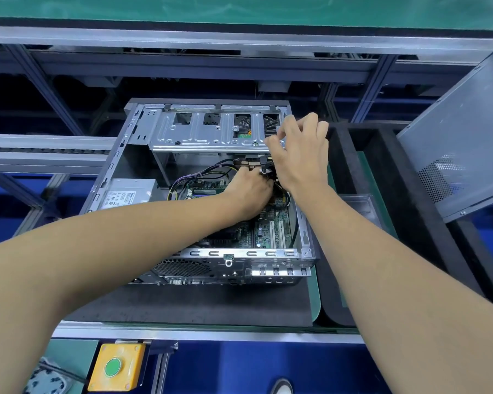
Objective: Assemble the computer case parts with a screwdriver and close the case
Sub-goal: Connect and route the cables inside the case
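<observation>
An open computer case (199,255) lies on its side on a black mat, its motherboard (271,234) and power supply (125,194) exposed. A silver drive cage (205,132) spans the far end of the case. My left hand (248,191) reaches inside below the cage, fingers curled among black cables (268,166). My right hand (299,149) is at the cage's right end, fingertips pinching at its edge; what they hold is hidden. The grey side panel (461,137) leans off to the right. No screwdriver is in view.
The black mat (211,302) sits on a green bench beside a black foam tray (387,200). A yellow box with a green button (116,366) sits near the front edge. Aluminium rails (40,143) run behind and left. A clear plastic tray (359,206) lies right of the case.
</observation>
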Demonstrator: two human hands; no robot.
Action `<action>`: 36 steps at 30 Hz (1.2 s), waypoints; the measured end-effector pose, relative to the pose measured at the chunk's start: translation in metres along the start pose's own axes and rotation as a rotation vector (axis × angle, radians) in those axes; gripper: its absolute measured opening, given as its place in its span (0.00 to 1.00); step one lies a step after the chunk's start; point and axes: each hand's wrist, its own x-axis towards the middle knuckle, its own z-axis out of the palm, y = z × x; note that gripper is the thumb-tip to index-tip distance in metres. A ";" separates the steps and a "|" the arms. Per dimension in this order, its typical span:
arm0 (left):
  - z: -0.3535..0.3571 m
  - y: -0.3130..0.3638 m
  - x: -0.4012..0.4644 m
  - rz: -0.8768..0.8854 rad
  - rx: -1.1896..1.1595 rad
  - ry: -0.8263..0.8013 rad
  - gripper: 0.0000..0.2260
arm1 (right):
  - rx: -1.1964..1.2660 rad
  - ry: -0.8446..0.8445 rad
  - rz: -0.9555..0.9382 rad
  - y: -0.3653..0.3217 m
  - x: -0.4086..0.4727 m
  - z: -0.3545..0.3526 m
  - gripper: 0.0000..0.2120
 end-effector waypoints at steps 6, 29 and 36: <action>-0.003 -0.002 0.003 0.029 -0.003 -0.035 0.11 | -0.011 -0.009 -0.012 -0.001 0.000 0.001 0.15; -0.006 -0.002 0.010 0.176 0.065 -0.072 0.13 | -0.071 -0.070 -0.081 -0.002 0.000 0.004 0.16; 0.002 -0.003 0.008 0.051 -0.014 -0.078 0.10 | -0.059 -0.069 -0.053 -0.001 0.001 0.001 0.16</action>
